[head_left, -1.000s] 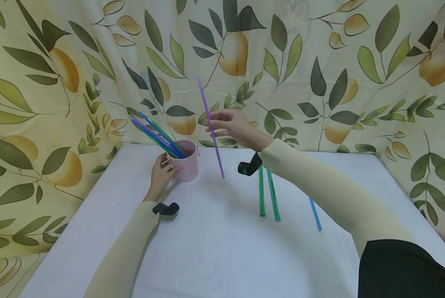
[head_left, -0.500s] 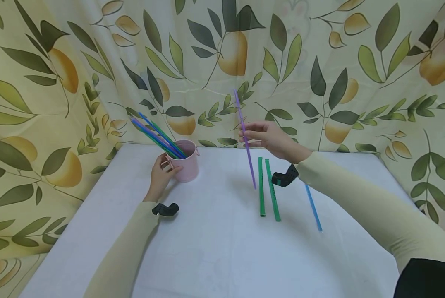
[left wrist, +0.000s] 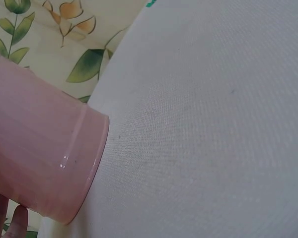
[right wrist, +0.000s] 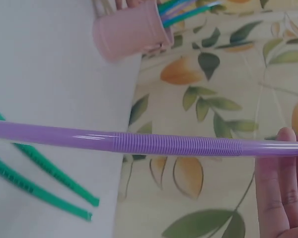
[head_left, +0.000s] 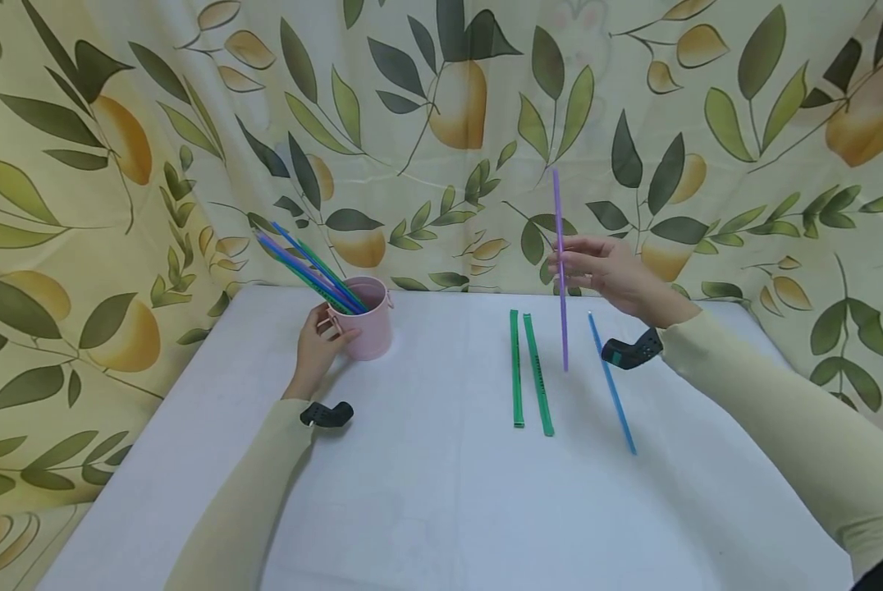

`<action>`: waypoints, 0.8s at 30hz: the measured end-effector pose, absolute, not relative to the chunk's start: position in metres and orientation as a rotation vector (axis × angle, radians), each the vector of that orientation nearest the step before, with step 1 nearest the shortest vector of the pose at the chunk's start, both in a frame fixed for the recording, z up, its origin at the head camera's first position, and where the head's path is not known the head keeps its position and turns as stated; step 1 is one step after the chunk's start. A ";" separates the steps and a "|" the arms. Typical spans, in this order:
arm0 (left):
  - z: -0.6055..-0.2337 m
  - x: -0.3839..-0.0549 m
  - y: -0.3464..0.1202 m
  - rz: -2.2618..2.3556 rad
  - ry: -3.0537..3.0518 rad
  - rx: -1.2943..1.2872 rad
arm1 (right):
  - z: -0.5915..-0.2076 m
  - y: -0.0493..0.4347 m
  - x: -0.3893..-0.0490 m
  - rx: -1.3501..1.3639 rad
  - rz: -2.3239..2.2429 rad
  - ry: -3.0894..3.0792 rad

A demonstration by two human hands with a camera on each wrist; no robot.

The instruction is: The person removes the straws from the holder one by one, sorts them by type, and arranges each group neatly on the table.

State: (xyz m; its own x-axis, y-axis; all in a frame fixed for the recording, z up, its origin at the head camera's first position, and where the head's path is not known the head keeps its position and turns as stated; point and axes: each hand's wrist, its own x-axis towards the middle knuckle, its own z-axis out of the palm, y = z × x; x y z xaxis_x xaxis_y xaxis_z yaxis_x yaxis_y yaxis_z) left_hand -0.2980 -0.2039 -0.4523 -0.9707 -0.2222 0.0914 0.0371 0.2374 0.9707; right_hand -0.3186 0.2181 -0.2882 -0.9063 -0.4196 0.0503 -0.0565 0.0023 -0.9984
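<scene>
My right hand (head_left: 611, 269) pinches a purple drinking straw (head_left: 562, 328) near its middle and holds it upright over the back right of the table. The ribbed bendy part of that straw (right wrist: 179, 145) shows close up in the right wrist view. On the left, my left hand (head_left: 317, 349) grips the side of a small pink bucket (head_left: 371, 332), thumb in front. Several straws (head_left: 316, 275) in blue, green and purple lean out of the bucket to the left. In the left wrist view the bucket (left wrist: 44, 144) stands on the white cloth, with fingertips (left wrist: 17, 223) beside it.
Two green straws (head_left: 516, 369) lie side by side on the white table (head_left: 427, 476), right of centre. A blue straw (head_left: 613, 384) lies further right, below my right hand. Behind the table hangs a curtain (head_left: 441, 189) with a leaf and fruit print.
My right hand has moved right with the purple straw, from near the bucket to beyond the green straws. The straw now stands more upright. My left hand and the bucket have stayed put.
</scene>
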 end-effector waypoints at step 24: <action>-0.423 -0.277 -0.193 -1.849 -2.311 0.179 | -0.348 0.316 -0.308 -0.095 -1.815 2.105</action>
State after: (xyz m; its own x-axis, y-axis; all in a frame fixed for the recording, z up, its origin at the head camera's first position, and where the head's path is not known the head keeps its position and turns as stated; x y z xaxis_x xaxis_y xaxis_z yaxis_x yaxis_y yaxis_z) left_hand -0.2766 -0.1931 -0.4230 -0.9771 -0.2033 0.0624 0.0163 0.2211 0.9751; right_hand -0.3076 0.3164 -0.3484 -0.9334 -0.2806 -0.2238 0.1801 0.1731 -0.9683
